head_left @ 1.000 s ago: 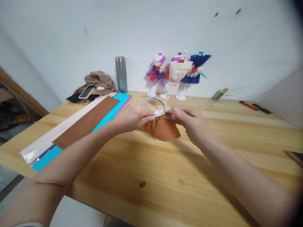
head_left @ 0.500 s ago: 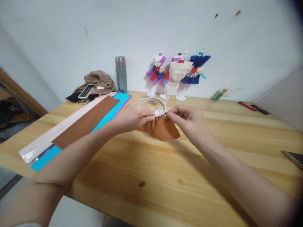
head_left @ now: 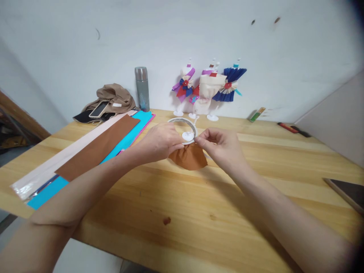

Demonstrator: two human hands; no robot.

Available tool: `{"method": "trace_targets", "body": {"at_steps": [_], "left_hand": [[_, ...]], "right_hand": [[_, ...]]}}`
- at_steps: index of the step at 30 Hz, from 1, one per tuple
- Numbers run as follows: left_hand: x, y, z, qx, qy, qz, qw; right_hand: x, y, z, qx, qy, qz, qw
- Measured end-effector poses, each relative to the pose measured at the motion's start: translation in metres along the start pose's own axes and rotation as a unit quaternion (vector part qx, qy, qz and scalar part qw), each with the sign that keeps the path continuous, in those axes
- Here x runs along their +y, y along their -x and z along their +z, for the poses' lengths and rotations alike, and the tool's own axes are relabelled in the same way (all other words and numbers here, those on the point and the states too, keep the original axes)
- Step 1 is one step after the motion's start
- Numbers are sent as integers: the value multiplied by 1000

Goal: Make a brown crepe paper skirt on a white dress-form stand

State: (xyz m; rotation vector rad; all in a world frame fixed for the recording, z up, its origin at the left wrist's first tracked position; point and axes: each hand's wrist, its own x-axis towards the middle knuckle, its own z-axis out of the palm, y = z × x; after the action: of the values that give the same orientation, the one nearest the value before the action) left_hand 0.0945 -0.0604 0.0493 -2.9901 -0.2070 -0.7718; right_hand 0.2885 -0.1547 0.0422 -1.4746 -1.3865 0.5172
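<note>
A gathered piece of brown crepe paper (head_left: 188,158) hangs between my two hands above the wooden table (head_left: 199,197). My left hand (head_left: 159,142) pinches its top edge at the left. My right hand (head_left: 220,146) pinches the top edge at the right, fingers curled. Just behind the paper lies a roll of white tape (head_left: 183,122) with a small white round base (head_left: 187,135) inside its ring.
Long strips of brown (head_left: 98,148), pale pink and turquoise paper lie at the left. A steel flask (head_left: 141,89), a phone on a beige cloth (head_left: 115,96) and three paper-dressed figurines (head_left: 207,89) line the wall. A glue stick (head_left: 256,113) and a red tool (head_left: 291,128) lie at the right.
My hands have come closer together, bunching the brown paper into a narrower gather. The view has shifted slightly right and down.
</note>
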Motion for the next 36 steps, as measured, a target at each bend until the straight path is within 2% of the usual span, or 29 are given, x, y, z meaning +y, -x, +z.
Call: {"method": "trace_targets", "body": {"at_steps": [4, 10, 13, 15, 20, 23, 27, 31, 33, 36], "left_hand": [[3, 0, -6, -1, 51, -59, 997], [1, 0, -19, -13, 203, -139, 969], [-3, 0, -21, -17, 266, -173, 948], [-5, 1, -21, -22, 291, -181, 939], [-4, 1, -17, -50, 341, -187, 920], [-4, 1, -17, -78, 387, -183, 900], [-9, 4, -12, -113, 466, -190, 857], [-11, 5, -4, -84, 536, -222, 810], [-7, 4, -4, -83, 518, -237, 818], [3, 0, -10, -127, 459, -232, 848]], "right_hand": [[-3, 1, -3, -13, -22, -16, 1000], [-15, 2, -19, -41, 67, -162, 984], [-15, 1, -26, -45, 66, -186, 979], [-12, 0, -29, -64, 33, -178, 981], [-1, 1, -29, -176, -17, -114, 978], [3, 0, -27, -192, -37, -89, 977], [8, -2, -26, -200, -60, -67, 976], [9, -2, -24, -210, -35, -100, 972], [7, 0, -22, -226, -13, -133, 965], [4, 2, -19, -233, 13, -165, 958]]}}
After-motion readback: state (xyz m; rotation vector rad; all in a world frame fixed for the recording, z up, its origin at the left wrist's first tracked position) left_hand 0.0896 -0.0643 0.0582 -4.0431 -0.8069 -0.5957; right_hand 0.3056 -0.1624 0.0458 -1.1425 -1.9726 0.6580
